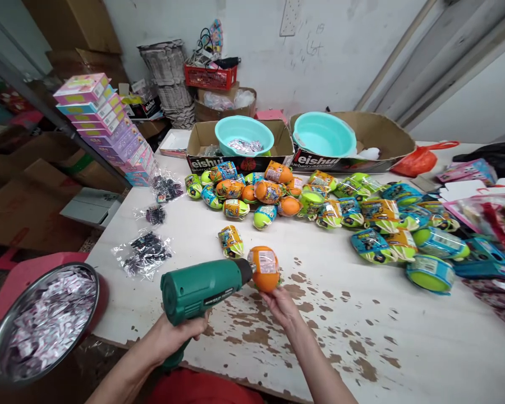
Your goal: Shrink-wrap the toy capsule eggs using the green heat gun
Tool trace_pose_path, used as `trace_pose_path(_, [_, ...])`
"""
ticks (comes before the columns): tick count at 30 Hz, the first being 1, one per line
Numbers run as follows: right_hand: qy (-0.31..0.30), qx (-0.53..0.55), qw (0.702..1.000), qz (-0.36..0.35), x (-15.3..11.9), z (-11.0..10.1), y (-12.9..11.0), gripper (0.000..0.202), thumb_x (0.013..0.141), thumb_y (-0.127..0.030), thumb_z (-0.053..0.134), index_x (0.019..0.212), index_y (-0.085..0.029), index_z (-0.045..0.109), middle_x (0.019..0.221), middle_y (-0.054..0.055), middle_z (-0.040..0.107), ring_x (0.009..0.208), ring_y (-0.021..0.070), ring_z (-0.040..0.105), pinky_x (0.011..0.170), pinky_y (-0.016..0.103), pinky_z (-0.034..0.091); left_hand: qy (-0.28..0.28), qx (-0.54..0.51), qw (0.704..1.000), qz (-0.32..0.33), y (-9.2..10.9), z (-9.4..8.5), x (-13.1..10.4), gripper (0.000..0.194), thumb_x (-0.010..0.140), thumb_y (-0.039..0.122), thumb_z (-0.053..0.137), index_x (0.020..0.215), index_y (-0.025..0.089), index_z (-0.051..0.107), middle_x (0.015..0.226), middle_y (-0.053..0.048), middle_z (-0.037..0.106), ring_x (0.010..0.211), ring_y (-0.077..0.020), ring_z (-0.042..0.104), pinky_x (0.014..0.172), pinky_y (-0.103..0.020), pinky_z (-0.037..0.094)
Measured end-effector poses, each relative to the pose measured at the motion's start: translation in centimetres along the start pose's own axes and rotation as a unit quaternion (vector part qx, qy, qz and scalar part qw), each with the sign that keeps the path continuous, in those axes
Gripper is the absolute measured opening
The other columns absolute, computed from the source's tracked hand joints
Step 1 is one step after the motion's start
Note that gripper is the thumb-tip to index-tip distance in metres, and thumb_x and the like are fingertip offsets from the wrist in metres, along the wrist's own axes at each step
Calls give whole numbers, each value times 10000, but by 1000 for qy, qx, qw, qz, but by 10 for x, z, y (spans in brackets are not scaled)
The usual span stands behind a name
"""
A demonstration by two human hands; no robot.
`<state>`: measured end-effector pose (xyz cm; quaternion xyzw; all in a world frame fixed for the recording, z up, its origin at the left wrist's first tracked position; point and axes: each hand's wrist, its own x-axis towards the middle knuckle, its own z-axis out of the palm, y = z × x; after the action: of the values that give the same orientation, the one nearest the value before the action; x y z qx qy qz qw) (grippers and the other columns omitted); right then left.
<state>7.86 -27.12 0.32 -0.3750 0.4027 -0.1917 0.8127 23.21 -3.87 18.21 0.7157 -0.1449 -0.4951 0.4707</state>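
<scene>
My left hand (180,332) is wrapped round the handle of a green heat gun (202,286). Its dark nozzle points right, right up against an orange plastic egg (264,270) with a printed label; whether they touch I cannot tell. From below, the fingers of my right hand (283,307) hold that egg just above the table. A wrapped egg with an orange and green label (230,242) lies alone behind the nozzle. Farther back is a long heap of orange, green and blue wrapped eggs (269,192).
The white table (404,348) has brown worn patches. Two turquoise basins (325,134) sit in cardboard trays at the back. Small plastic bags of dark parts (147,253) lie left, beside stacked pink boxes (109,126). A metal bowl of sachets (50,322) stands at the left edge.
</scene>
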Motion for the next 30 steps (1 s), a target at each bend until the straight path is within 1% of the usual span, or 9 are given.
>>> trace_pose_path(4, [-20, -49, 998, 42, -6, 1, -12, 402, 524, -268, 846, 882, -186, 685, 792, 37, 726, 697, 181, 678, 620, 267, 563, 13, 15, 1000, 9, 7, -6, 6, 110, 676, 260, 628, 726, 173, 673, 705, -26, 641, 672, -177, 546, 653, -284, 455])
trace_pose_path(7, [-37, -33, 997, 51, -10, -5, -14, 385, 514, -279, 853, 848, -182, 689, 783, 36, 727, 677, 177, 668, 601, 265, 555, 58, 4, 998, 21, 4, -14, 8, 53, 660, 230, 600, 643, 187, 628, 669, -13, 620, 645, -166, 533, 609, -265, 441])
trace_pose_path(9, [-17, 9, 998, 55, -11, -8, -11, 372, 487, -267, 861, 802, -187, 681, 743, 20, 720, 676, 185, 666, 608, 283, 563, 72, -1, 997, -9, 1, -16, 7, 44, 637, 232, 610, 640, 191, 627, 662, -6, 622, 617, -160, 529, 587, -262, 436])
trace_pose_path(12, [20, 56, 996, 72, -12, -8, -8, 367, 444, -238, 870, 745, -189, 668, 721, 4, 711, 680, 176, 665, 633, 283, 573, 41, -20, 998, -41, 1, -12, 4, 123, 622, 271, 656, 706, 182, 671, 718, -20, 653, 620, -167, 541, 591, -275, 453])
trace_pose_path(17, [12, 56, 994, 93, -14, -4, -7, 337, 470, -247, 852, 742, -184, 663, 714, 9, 703, 648, 158, 653, 589, 252, 566, 26, -21, 999, 9, 7, -5, 9, 74, 668, 246, 614, 678, 183, 651, 655, -17, 622, 650, -172, 535, 633, -273, 449])
trace_pose_path(21, [50, 48, 996, 48, -13, -10, -12, 370, 451, -264, 856, 770, -206, 677, 748, 9, 714, 680, 188, 662, 604, 296, 571, -18, 14, 999, -34, 1, -10, 2, 124, 649, 276, 627, 700, 168, 663, 645, -12, 601, 611, -160, 503, 609, -273, 440])
trace_pose_path(24, [63, -24, 998, -5, -10, -11, -20, 411, 464, -291, 856, 834, -202, 699, 802, 30, 730, 700, 196, 667, 624, 303, 564, -64, 23, 997, -37, -2, -7, -3, 139, 652, 292, 644, 699, 167, 683, 694, -28, 629, 655, -172, 529, 642, -280, 455])
trace_pose_path(27, [37, -101, 994, -14, -17, -13, -27, 421, 476, -330, 852, 843, -182, 708, 816, 68, 737, 732, 229, 676, 638, 325, 565, -14, 17, 1000, 5, 1, -2, 9, 123, 681, 285, 628, 691, 172, 676, 676, -33, 632, 652, -178, 542, 646, -290, 462])
trace_pose_path(30, [78, -107, 991, 5, -49, -39, -28, 473, 493, -407, 834, 904, -209, 710, 911, 86, 735, 828, 273, 685, 671, 357, 577, 84, 38, 995, 40, 3, -6, 36, 85, 677, 254, 613, 671, 174, 641, 616, -12, 605, 582, -161, 523, 593, -284, 451])
